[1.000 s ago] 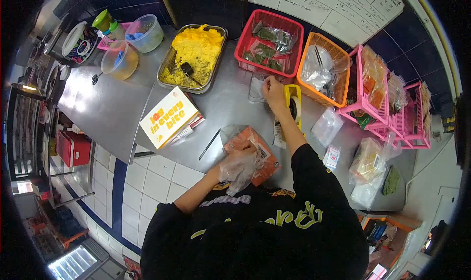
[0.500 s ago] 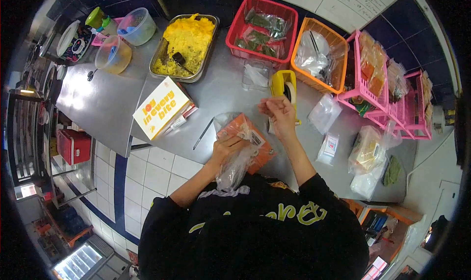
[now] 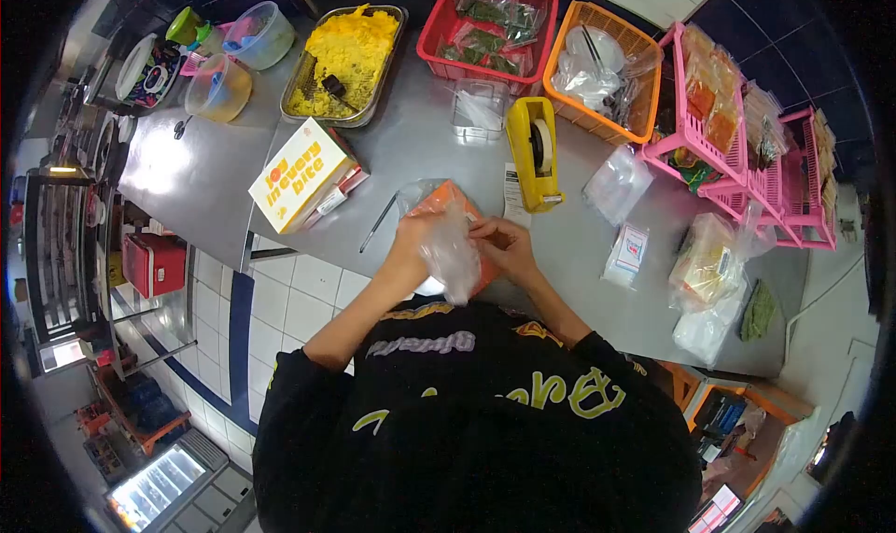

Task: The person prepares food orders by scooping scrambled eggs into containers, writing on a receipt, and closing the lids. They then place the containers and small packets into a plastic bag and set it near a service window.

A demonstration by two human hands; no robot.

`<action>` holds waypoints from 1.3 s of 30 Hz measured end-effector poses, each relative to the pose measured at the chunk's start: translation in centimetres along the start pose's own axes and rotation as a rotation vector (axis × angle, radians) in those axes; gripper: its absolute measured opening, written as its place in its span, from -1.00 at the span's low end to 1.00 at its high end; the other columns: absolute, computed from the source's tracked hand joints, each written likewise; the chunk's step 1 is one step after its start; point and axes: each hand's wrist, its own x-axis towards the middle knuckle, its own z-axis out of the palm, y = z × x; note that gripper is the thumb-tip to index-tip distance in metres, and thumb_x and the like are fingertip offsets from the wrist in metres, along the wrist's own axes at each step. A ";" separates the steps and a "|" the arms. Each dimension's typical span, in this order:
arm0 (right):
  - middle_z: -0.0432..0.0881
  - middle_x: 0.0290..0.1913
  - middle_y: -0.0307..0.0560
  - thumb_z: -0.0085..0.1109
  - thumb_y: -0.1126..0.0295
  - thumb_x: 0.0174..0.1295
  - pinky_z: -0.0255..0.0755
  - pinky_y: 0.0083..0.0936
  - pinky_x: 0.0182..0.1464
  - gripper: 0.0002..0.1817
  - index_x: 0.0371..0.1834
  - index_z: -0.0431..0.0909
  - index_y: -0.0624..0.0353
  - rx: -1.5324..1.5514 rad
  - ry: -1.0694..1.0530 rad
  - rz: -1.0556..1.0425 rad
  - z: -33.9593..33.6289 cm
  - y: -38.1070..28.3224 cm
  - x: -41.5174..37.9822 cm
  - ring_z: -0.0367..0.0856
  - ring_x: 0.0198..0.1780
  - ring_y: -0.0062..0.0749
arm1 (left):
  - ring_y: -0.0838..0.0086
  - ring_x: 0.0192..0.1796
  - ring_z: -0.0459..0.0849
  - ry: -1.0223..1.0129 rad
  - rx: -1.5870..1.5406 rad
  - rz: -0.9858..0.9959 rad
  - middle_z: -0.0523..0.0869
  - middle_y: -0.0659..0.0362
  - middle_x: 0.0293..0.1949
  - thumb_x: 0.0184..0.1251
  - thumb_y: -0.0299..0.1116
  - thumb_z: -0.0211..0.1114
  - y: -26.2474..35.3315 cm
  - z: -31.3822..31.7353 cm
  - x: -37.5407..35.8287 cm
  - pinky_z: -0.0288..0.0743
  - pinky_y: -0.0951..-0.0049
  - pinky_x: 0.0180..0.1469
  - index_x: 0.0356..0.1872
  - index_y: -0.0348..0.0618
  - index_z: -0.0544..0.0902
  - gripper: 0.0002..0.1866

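Observation:
Over the near edge of the steel table, my left hand (image 3: 413, 251) is closed on a clear plastic bag (image 3: 450, 258). An orange box (image 3: 446, 198) shows in and behind the bag's plastic. My right hand (image 3: 505, 247) pinches the right side of the bag, its fingertips together at the plastic. A yellow tape dispenser (image 3: 533, 155) stands just beyond my right hand, with a printed slip beside it. To the left of the bag lies a pen (image 3: 378, 223).
Left of the pen is a white and yellow box (image 3: 301, 175). Behind stand a tray of yellow food (image 3: 375, 40), a red basket (image 3: 431, 43) and an orange basket (image 3: 559, 90). Pink racks (image 3: 697, 141), packets and a wrapped bag (image 3: 702, 270) are at the right.
My right hand has come down from beside the tape dispenser to the bag. My left hand has raised the gathered plastic. The view has shifted slightly.

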 end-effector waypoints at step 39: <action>0.42 -0.31 -0.21 0.05 0.62 0.17 0.37 -0.63 -0.16 -0.92 -0.36 0.36 0.25 -0.422 0.445 -0.249 1.6 3.9 -0.2 0.42 -0.31 -0.57 | 0.30 -0.18 0.62 0.785 0.004 0.064 0.64 0.01 -0.21 -0.04 -0.14 0.41 -3.2 5.5 -0.3 0.47 0.31 -0.12 -0.12 -0.22 0.54 -0.50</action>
